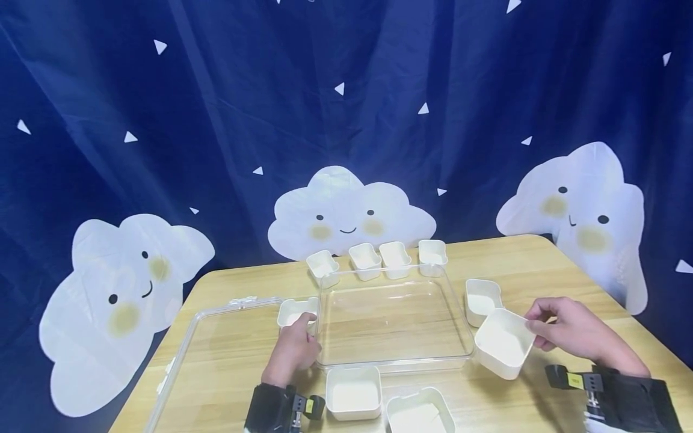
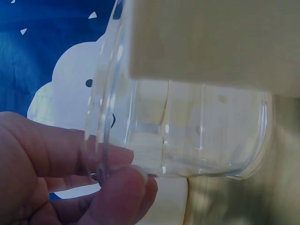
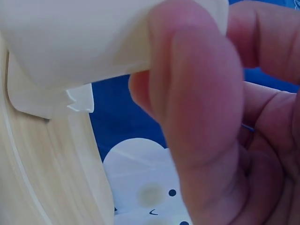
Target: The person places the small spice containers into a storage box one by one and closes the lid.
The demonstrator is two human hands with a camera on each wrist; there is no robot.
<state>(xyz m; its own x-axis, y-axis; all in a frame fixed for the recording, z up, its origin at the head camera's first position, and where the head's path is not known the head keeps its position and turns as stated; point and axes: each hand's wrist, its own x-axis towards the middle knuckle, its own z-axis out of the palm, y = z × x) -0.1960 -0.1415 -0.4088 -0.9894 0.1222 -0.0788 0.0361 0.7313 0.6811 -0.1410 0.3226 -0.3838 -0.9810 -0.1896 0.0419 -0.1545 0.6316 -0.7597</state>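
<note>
Right hand [image 1: 568, 329] pinches the rim of a tilted white cup [image 1: 503, 343], lifted just off the wooden surface [image 1: 541, 264] beside the right edge of the clear tray [image 1: 392, 322]. Left hand [image 1: 292, 352] grips the tray's near-left corner, fingers curled on its rim. More white cups stand around the tray; clear lid [image 1: 216, 361] lies left

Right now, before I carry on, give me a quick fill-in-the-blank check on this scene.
1. The right hand holds a tilted cream ____.
2. The left hand grips the rim of the clear ____.
3. Along the far edge of the table, ____ small bins stand in a row.

Missing: bin; tray; four
</note>
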